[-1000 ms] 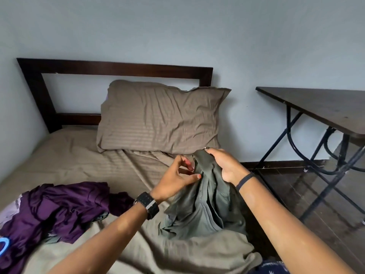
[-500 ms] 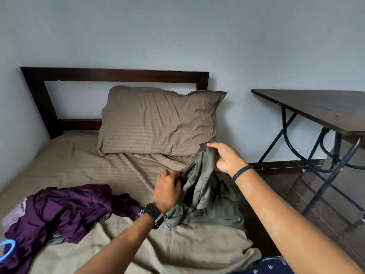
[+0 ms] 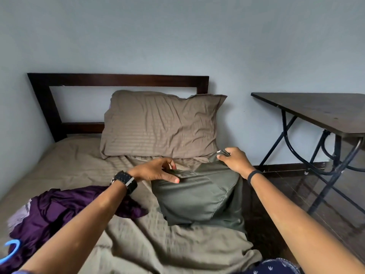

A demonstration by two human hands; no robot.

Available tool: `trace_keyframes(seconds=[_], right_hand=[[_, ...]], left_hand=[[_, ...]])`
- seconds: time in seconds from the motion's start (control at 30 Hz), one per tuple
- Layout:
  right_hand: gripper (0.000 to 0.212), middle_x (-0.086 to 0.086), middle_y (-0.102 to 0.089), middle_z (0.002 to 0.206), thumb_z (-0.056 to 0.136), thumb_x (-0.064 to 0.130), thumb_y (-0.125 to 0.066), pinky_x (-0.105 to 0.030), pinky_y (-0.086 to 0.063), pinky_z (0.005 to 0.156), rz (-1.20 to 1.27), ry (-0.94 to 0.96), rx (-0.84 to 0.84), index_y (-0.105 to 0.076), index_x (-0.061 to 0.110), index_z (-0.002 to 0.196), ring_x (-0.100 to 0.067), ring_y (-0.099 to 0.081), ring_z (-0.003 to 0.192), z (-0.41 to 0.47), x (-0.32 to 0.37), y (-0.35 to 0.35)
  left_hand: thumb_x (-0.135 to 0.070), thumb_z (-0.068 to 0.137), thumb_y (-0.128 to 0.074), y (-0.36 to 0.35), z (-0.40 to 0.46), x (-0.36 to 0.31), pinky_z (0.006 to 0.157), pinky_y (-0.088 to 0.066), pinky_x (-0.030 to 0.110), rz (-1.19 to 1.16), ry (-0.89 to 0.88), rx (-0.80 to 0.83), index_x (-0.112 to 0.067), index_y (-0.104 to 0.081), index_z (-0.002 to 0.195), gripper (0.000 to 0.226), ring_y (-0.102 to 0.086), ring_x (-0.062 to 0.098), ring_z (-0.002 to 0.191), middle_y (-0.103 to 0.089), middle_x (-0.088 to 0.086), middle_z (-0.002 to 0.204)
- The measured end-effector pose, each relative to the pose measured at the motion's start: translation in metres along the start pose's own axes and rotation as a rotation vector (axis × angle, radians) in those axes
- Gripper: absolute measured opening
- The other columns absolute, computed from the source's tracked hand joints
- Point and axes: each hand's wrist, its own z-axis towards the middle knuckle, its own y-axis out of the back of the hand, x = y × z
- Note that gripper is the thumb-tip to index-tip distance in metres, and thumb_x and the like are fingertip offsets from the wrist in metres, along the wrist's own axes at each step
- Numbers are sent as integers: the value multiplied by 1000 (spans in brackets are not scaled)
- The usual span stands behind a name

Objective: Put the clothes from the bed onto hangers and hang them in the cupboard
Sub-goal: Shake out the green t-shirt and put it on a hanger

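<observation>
Dim, soft daylight; faint shadows; wide-angle bending at edges (forearms slightly motion-blurred); no glare.

blue hanger (image 3: 10,252): cut by left edge | table (image 3: 324,113): cut by right edge

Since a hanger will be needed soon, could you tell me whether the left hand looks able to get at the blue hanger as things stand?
Probably yes, once it lets go. The left hand pinches the green garment; the blue hanger lies uncovered on that same side, beside the purple clothes.
</observation>
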Motion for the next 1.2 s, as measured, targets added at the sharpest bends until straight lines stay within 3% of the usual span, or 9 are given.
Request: trace_keyframes(seconds=[0.13, 0.23, 0.37, 0.5, 0.6, 0.73, 1.0, 1.13, 1.2], right_hand=[[51, 0, -35, 56, 85, 41, -67, -29, -26, 53, -9, -15, 23, -33, 17, 57, -15, -36, 56, 1, -8, 9], [51, -1, -33, 55, 86, 46, -65, -30, -23, 54, -116, -8, 130, -34, 18, 56, -14, -34, 55, -1, -12, 17], [36, -20, -68, 87, 91, 34, -62, -27, -40, 63, -463, -28, 272, -64, 1, 78, -28, -60, 81, -6, -13, 22], [30, -9, -64, 93, 89, 33, -63, -29, -45, 75, -365, 123, 231, -64, 4, 96, -22, -59, 90, -15, 3, 9], [31, 1, -59, 80, 87, 35, -66, -23, -49, 58, -78, 122, 421, -59, 20, 113, -12, -59, 67, -26, 29, -10], [42, -3, -56, 71, 88, 35, -65, -20, -46, 45, -6, 129, 503, -52, 18, 125, -10, -53, 53, -37, 51, -38], [17, -8, -53, 62, 100, 19, -41, -25, -45, 35, 109, 53, 301, -53, 14, 111, -14, -52, 37, -31, 49, -47], [18, -9, -59, 77, 101, 17, -37, -36, -57, 61, 104, 222, 262, -54, 12, 101, -25, -67, 67, -24, 58, -23], [17, -2, -55, 73, 97, 14, -42, -32, -46, 67, -39, 405, 220, -56, 9, 88, -11, -54, 64, -23, 68, -9]], left_hand=[[-27, 78, -76, 28, 0, 9, 62, -40, 22, 371, 82, -224, -18, -61, 87, 20, -53, 15, 79, -58, -1, 85], [-30, 84, -71, 40, -7, 16, 56, -35, 22, 175, 52, -434, -18, -57, 68, 24, -49, 14, 67, -54, -1, 69], [-34, 90, -62, 40, -12, 3, 49, -31, 22, -82, 19, -539, -11, -51, 70, 32, -41, 11, 55, -47, 0, 61], [-32, 93, -58, 36, -8, -17, 42, -33, 19, -314, 19, -453, -15, -48, 69, 31, -45, 12, 52, -47, 1, 62], [-28, 93, -59, 30, -3, -29, 49, -32, 24, -369, -25, -328, -15, -51, 69, 28, -42, 11, 54, -46, 1, 63], [-25, 90, -61, 26, -3, -41, 58, -40, 22, -397, -107, -222, -11, -57, 73, 23, -49, 10, 59, -54, 2, 67], [-24, 86, -68, 39, -22, -28, 65, -46, 17, -85, -67, -252, -8, -68, 84, 16, -59, 9, 70, -65, 0, 79], [-49, 87, -57, 41, -32, -39, 55, -53, 22, 134, 247, 215, -7, -70, 98, 45, -63, 17, 66, -69, 7, 88], [-49, 91, -49, 38, -29, -51, 62, -56, 27, 81, 226, 227, -11, -70, 97, 43, -64, 17, 69, -70, 3, 90]])
